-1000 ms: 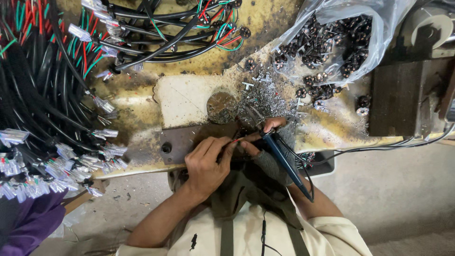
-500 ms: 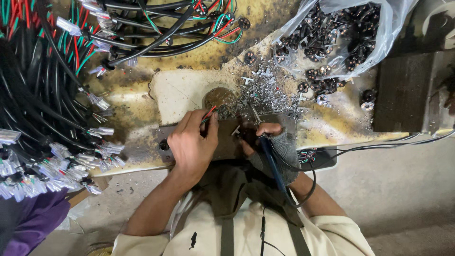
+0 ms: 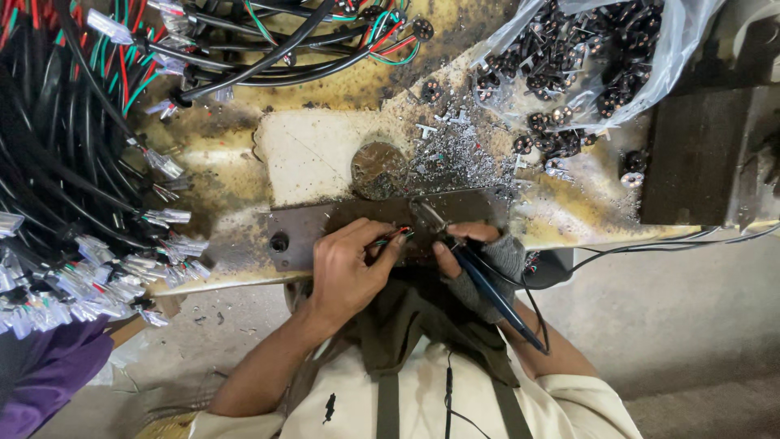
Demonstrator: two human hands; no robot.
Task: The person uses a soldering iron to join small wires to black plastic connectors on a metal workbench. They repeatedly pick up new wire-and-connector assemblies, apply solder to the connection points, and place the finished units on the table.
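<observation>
My left hand [image 3: 345, 272] is pinching the wire ends [image 3: 392, 237] over the metal plate [image 3: 309, 232] at the worktop's [image 3: 236, 175] near edge, and my right hand [image 3: 487, 260] is holding the soldering iron [image 3: 487, 284] just right of them. Beyond the plate, solder scraps [image 3: 455, 158] are lying; the bag of connectors [image 3: 585, 57] is sitting far right, the cable bundle [image 3: 65, 162] lying left.

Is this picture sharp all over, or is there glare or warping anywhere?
Head view: the left hand, the right hand and the soldering iron look sharp under even, soft light. The clear plastic bag shows pale glare on its folds. The cable bundle bows outward at the left edge, a wide-lens warp. The dark block is too shadowed to read.
</observation>
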